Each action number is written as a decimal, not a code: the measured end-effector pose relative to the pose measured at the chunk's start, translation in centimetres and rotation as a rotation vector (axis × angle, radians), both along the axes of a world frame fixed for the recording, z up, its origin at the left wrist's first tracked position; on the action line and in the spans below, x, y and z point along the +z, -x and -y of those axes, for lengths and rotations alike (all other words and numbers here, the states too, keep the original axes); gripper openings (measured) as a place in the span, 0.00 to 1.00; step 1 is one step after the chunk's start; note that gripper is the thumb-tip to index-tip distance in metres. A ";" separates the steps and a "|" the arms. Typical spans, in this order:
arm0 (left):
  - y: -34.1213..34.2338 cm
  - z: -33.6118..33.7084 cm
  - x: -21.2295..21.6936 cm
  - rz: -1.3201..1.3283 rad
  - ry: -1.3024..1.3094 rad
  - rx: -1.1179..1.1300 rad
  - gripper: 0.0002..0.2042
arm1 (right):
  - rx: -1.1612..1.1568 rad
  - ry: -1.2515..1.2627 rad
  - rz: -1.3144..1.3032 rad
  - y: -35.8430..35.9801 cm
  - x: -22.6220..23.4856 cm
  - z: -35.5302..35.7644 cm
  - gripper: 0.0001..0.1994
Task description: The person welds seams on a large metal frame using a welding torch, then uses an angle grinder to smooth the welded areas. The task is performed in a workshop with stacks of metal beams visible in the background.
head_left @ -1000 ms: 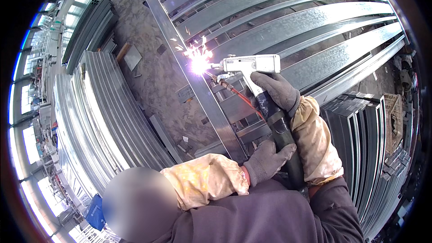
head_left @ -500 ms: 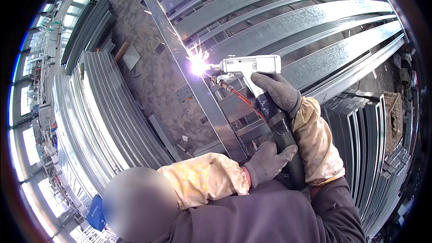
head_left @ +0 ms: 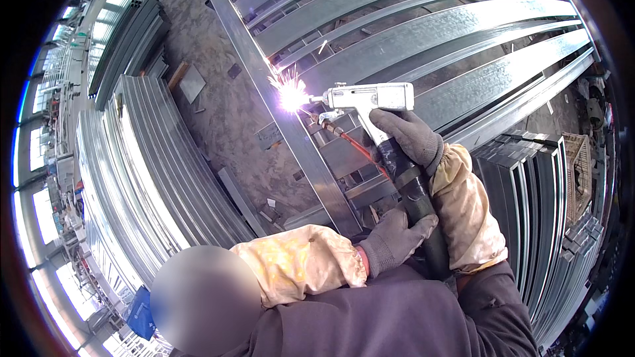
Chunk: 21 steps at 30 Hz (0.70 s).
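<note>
My right hand point(head_left: 411, 137), in a grey glove, is wrapped round the grip of a silver welding gun point(head_left: 370, 97). The gun's nozzle points left at a metal frame point(head_left: 305, 152), where a bright arc point(head_left: 291, 98) throws sparks at the frame's long edge bar. Lower down, my gloved left hand point(head_left: 397, 237) is closed round the thick black cable sleeve point(head_left: 417, 199) that runs from the grip toward my body. An orange-red hose point(head_left: 362, 149) with a brass fitting runs beside the gun. The glare hides the exact spot under the nozzle.
Parallel galvanized bars point(head_left: 436, 39) of the frame stretch away to the right. On the left lies a stack of long metal profiles point(head_left: 165, 152), with darker profiles point(head_left: 135, 39) behind it. Bundled tubes point(head_left: 522, 178) and a beige crate point(head_left: 577, 172) stand at right.
The spark spray has changed shape. Both hands keep their hold, and the gun has hardly moved.
</note>
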<state>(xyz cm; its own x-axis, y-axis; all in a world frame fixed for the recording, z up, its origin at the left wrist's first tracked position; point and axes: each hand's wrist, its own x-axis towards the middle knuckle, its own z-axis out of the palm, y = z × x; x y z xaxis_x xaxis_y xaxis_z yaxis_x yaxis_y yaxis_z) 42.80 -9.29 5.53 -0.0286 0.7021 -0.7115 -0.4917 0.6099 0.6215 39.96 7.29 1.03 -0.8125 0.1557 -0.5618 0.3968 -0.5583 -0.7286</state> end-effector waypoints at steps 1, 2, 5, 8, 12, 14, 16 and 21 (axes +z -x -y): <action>0.0 0.0 0.1 0.020 0.010 0.007 0.12 | -0.028 -0.050 -0.020 0.0 -0.2 0.3 0.19; 0.0 0.1 0.2 0.041 0.020 0.014 0.12 | -0.025 -0.063 -0.041 -0.1 -0.3 0.3 0.19; -0.2 0.2 0.1 0.033 0.026 0.036 0.13 | -0.022 -0.089 -0.073 -0.1 -0.3 0.4 0.19; -0.5 0.2 0.2 0.024 0.023 0.052 0.14 | -0.030 -0.081 -0.057 -0.1 0.1 0.6 0.19; -0.5 0.2 0.4 0.023 0.004 0.045 0.13 | -0.029 -0.065 -0.073 -0.4 0.0 0.5 0.18; -0.8 0.4 0.1 0.079 0.020 0.052 0.13 | -0.020 -0.066 -0.081 -0.5 -0.1 0.5 0.18; -0.9 0.5 0.0 0.098 0.030 0.053 0.13 | -0.014 -0.074 -0.082 -0.6 -0.2 0.5 0.18; -1.0 0.4 0.3 0.105 0.038 0.067 0.12 | -0.024 -0.071 -0.077 -0.8 -0.2 0.8 0.18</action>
<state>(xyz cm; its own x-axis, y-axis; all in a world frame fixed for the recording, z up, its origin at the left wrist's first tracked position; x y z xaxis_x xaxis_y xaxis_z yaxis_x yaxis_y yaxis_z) 43.80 -9.74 5.88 0.0012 0.6733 -0.7394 -0.5932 0.5957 0.5415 40.72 6.47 0.85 -0.8485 0.2127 -0.4845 0.3251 -0.5129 -0.7945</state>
